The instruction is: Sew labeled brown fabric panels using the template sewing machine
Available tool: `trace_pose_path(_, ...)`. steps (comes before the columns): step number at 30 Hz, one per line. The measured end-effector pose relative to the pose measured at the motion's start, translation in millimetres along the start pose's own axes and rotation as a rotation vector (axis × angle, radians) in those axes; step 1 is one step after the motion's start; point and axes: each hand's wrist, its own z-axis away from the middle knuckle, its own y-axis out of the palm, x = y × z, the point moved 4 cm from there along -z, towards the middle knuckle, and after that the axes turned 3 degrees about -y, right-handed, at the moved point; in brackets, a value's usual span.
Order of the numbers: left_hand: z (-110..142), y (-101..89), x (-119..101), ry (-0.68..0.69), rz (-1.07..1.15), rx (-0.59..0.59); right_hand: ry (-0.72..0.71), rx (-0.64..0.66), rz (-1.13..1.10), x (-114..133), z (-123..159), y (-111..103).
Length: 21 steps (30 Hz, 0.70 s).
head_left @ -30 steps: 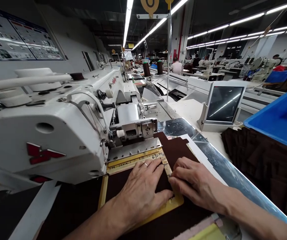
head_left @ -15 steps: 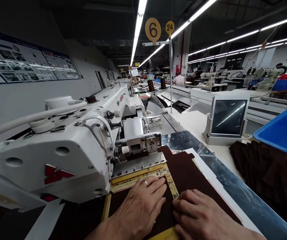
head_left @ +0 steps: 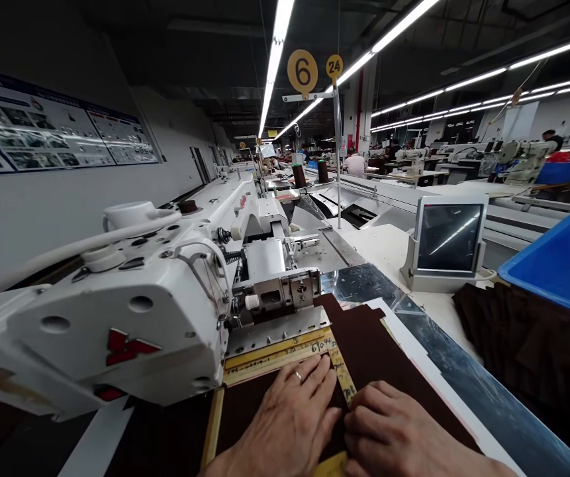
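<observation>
My left hand [head_left: 285, 424] and right hand [head_left: 404, 430] are cut off by the bottom edge at six o'clock, and they hide the lower part of the dark brown fabric panel [head_left: 369, 358]. At three o'clock, the right edge cuts off the bright blue plastic bin [head_left: 557, 265], and at ten o'clock the print on the long grey-and-white wall chart [head_left: 41, 126] is too small to read.

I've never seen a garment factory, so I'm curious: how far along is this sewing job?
Hard to say exactly. Done, perhaps: a pile of dark brown cloth lies beside the blue bin, though those pieces could be waiting. In hand: the left hand and right hand press brown cloth onto a yellow-edged frame at the sewing machine. Left: no stitching shows on this piece.
</observation>
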Motion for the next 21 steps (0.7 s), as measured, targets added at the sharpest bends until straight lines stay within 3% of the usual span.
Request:
trace_pose_path(3,3,1.1,1,0.0,0.04,0.051,-0.006,0.022,-0.057,4,-5,-18)
trace_pose_path(7,5,0.5,-1,-0.013,0.209,0.164,0.164,0.075,-0.213,-4,-23,-46)
trace_pose_path(9,9,1.6,-3,-0.003,0.274,0.217,0.188,0.073,-0.251,-10,-34,-49)
trace_pose_path(11,17,5.1,-3,0.017,0.303,0.224,0.173,0.123,-0.218,-16,-46,-40)
trace_pose_path(15,52,19.2,13,-0.002,0.202,0.127,0.095,0.315,-0.083,-18,-61,-5)
trace_pose_path(18,83,29.0,30,-0.06,0.052,0.108,0.041,0.453,-0.011,-19,-55,16)
trace_pose_path(21,104,28.9,38,-0.069,-0.043,0.089,-0.025,0.48,0.104,-22,-42,23)
